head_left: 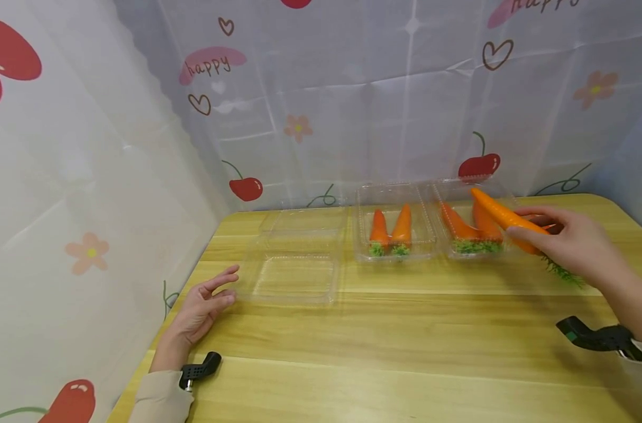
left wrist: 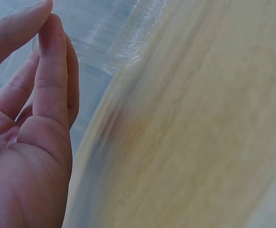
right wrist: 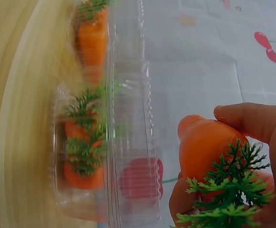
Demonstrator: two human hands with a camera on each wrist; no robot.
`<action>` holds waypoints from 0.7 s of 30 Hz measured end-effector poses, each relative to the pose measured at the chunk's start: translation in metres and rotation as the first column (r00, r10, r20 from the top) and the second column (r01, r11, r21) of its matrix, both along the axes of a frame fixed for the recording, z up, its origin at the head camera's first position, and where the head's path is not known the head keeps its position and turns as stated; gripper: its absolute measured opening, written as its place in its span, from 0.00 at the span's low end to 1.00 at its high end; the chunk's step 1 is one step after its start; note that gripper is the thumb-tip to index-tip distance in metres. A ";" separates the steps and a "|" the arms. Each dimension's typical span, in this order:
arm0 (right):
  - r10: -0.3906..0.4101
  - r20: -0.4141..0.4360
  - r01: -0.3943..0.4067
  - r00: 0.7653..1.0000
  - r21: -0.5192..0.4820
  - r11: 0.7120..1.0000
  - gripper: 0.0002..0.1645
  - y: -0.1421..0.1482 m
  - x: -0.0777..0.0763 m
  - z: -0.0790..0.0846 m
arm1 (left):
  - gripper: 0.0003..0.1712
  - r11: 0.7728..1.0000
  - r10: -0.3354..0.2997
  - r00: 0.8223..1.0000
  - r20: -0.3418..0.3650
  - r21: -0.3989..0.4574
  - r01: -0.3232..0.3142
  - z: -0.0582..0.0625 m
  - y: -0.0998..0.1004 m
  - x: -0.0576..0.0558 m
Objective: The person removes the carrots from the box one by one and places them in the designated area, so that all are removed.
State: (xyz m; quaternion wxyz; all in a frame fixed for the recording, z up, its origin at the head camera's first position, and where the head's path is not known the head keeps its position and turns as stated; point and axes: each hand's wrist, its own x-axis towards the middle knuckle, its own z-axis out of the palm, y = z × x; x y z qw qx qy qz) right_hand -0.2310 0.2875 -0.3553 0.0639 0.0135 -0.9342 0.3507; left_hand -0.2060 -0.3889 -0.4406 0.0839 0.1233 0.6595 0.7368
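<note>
The person's right hand [head_left: 575, 244] is curled round a toy carrot [head_left: 503, 218], fingers and thumb wrapped about its thick end so that the orange tip slants up and to the far left while the green plastic leaves [head_left: 564, 273] trail out toward the near right; the right wrist view shows the same grip from behind, with the leaves [right wrist: 228, 194] fanning over the fingers [right wrist: 252, 118]. Held this way the carrot hangs in the air just above the right-hand clear plastic clamshell box [head_left: 498, 191], which already holds two carrots [head_left: 471, 232] lying tips away and greens toward the near rim. The middle box [head_left: 360, 226] holds another pair of carrots [head_left: 391, 230] laid the same way, so the lifted one lines up roughly with how the packed ones lie. To the left, an open clamshell box with nothing in it [head_left: 294, 276] sits on the wooden table [head_left: 379, 341], its lid folded back toward the cherry-print backdrop [head_left: 353, 106]. The left hand [head_left: 204, 305] rests on the table just beside that box's near left corner, fingers straight and relaxed and holding nothing, seemingly placed to steady the light plastic.
</note>
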 end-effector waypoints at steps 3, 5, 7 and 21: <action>-0.027 -0.008 0.027 1.000 -0.007 1.000 0.41 0.008 -0.003 -0.001 | 0.29 1.000 -0.004 1.000 -0.003 0.002 0.004 0.001 0.000 0.000; -0.044 -0.020 0.044 0.999 -0.006 0.999 0.41 0.014 -0.005 -0.002 | 0.29 1.000 -0.005 1.000 -0.002 0.005 0.005 0.001 0.000 0.000; -0.060 -0.022 0.061 0.998 0.002 0.998 0.41 0.020 -0.007 -0.004 | 0.29 1.000 -0.004 1.000 -0.001 0.008 0.004 0.001 0.000 0.000; -0.239 0.042 0.238 0.970 0.031 0.971 0.45 0.075 -0.016 -0.021 | 0.28 1.000 0.000 1.000 -0.002 -0.004 0.000 0.000 -0.001 -0.001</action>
